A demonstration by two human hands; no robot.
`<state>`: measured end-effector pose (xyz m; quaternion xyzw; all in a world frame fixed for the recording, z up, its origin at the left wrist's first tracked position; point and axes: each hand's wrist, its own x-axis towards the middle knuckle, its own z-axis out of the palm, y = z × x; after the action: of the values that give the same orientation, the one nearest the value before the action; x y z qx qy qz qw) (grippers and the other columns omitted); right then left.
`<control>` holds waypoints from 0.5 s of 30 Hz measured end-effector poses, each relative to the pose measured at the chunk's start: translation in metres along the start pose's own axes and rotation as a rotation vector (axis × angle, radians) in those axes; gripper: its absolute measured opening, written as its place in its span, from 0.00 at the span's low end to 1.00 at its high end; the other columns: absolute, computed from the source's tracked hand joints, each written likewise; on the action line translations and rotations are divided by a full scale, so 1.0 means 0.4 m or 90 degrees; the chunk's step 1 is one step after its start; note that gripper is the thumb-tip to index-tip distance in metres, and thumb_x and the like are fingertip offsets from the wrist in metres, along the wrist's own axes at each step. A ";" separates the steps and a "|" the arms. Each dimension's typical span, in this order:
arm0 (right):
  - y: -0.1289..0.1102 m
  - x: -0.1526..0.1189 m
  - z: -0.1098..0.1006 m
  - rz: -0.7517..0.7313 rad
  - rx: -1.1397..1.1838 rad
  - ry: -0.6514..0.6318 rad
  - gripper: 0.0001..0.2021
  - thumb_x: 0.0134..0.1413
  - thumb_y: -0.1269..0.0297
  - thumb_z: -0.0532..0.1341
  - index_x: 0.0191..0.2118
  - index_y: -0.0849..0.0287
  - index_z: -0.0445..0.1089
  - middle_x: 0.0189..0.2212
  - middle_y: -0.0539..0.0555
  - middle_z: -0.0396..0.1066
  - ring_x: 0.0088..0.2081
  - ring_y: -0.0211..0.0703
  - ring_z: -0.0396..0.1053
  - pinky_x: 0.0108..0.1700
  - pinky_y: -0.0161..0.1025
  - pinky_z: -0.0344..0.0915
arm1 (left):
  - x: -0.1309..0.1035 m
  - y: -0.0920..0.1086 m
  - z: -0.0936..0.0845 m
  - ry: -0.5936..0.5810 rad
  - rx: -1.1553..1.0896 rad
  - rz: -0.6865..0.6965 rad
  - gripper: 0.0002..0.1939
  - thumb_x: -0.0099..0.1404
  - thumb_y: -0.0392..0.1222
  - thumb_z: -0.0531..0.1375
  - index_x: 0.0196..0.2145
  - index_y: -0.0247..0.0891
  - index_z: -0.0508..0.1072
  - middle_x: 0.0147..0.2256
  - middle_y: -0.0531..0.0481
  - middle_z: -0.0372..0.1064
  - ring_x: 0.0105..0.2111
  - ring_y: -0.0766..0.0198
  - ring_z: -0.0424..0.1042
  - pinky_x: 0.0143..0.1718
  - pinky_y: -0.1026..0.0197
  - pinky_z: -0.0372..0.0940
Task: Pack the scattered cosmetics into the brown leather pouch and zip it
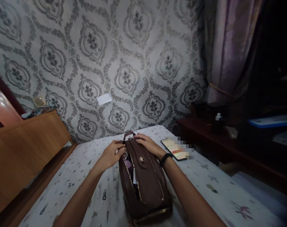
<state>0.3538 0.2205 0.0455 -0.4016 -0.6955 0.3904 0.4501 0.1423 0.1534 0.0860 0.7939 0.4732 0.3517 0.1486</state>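
Note:
A brown leather bag [146,176] with gold zips and a round metal clasp lies on the bed, its handle loop at the far end. Its left side pocket is unzipped, showing a purple round thing [127,164], a metal ring [125,155] and a pale flat item [134,176] inside. My left hand [112,154] pinches the bag's upper left edge by the far end of that opening; whether a zip pull is between the fingers cannot be made out. My right hand [149,145], a black band on its wrist, rests with fingers extended over the bag's upper right.
A phone [173,149] with a lit screen lies right of the bag on the patterned bedsheet [91,189]. A wooden headboard [27,157] borders the left. At right stands a dark table [192,124] with a small bottle [218,121] and a blue-edged item [271,120].

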 end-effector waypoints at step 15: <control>-0.002 0.000 0.002 -0.001 -0.001 -0.001 0.21 0.52 0.62 0.57 0.51 0.60 0.75 0.63 0.60 0.61 0.65 0.52 0.56 0.68 0.48 0.44 | -0.109 -0.020 0.074 0.153 -0.373 -0.237 0.27 0.66 0.58 0.56 0.58 0.46 0.63 0.66 0.45 0.54 0.64 0.51 0.56 0.55 0.53 0.65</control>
<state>0.3531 0.2199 0.0459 -0.4007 -0.6966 0.3900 0.4496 0.1446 0.1228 0.0423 0.5707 0.5028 0.5302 0.3747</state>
